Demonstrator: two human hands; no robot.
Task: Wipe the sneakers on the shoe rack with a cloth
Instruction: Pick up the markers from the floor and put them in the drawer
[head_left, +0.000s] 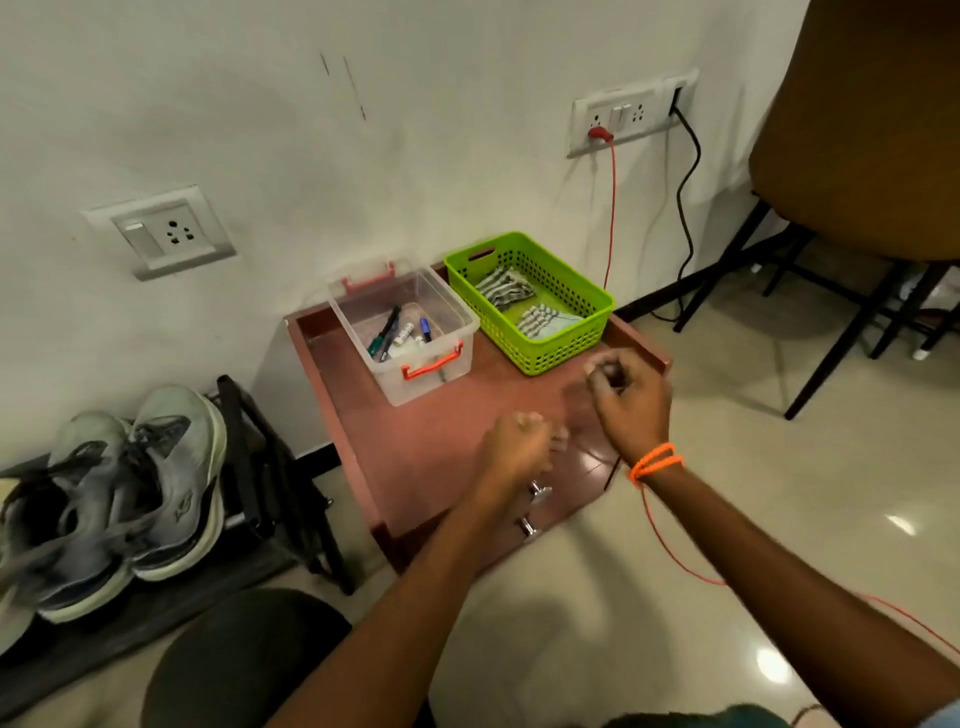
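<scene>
cloths still in the basket, sneakers unwiped

- sneakers (130, 493): a grey and pale green pair, kept side by side on the low black shoe rack (249, 457) at eight o'clock; no cloth is touching them.
- cloth (506, 291): folded striped pieces, stored in the green basket (566, 332) at one o'clock on the red-brown side table (415, 441), probably kept there for ready reach.
- clear box (410, 348): markers are held inside; it is set just beside the basket, toward eleven o'clock.
- left hand (514, 441): curled into a loose fist above the table's centre; nothing is seen in it.
- right hand (631, 400): blurred, fingers bent inward, near the basket's front edge; whether anything is gripped cannot be told. an orange thread band (655, 464) is worn at the wrist.
- judgement: a cloth is yet to be taken.
</scene>
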